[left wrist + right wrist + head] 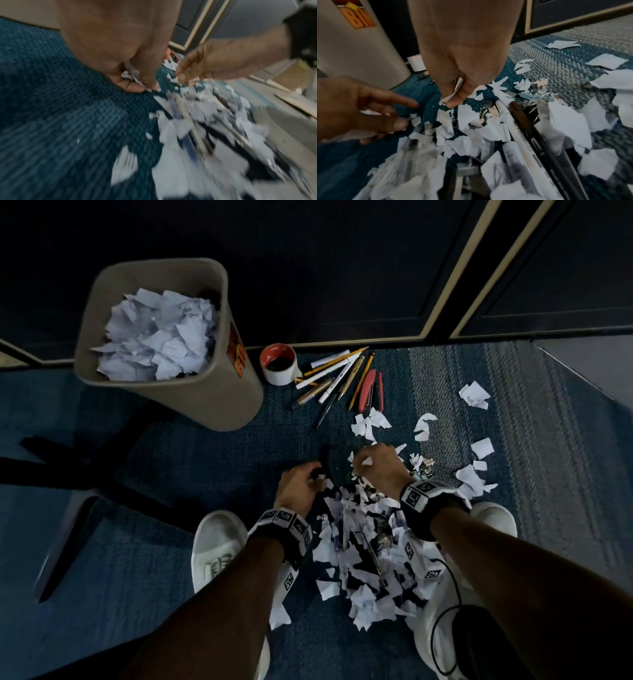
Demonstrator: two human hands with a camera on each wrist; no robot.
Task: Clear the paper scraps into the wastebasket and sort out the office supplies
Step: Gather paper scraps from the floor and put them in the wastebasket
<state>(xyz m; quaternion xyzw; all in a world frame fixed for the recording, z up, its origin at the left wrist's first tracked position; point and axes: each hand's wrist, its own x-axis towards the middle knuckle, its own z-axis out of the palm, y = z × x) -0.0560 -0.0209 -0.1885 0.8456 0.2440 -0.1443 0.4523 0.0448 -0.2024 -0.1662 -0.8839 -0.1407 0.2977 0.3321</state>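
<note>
Down low, right hand (375, 462) pinches white paper scrap (453, 93) between thumb and fingers, at far edge of paper scraps pile (370, 549) on blue carpet (154, 542). Left hand (301, 484) just beside it, fingers curled round small scraps (133, 77). Pens and binder clips (532, 109) half buried in pile. Further out: sorted pens and pencils (337, 378) beside tape roll (279, 364); wastebasket (219, 392) upright on left, filled with paper.
</note>
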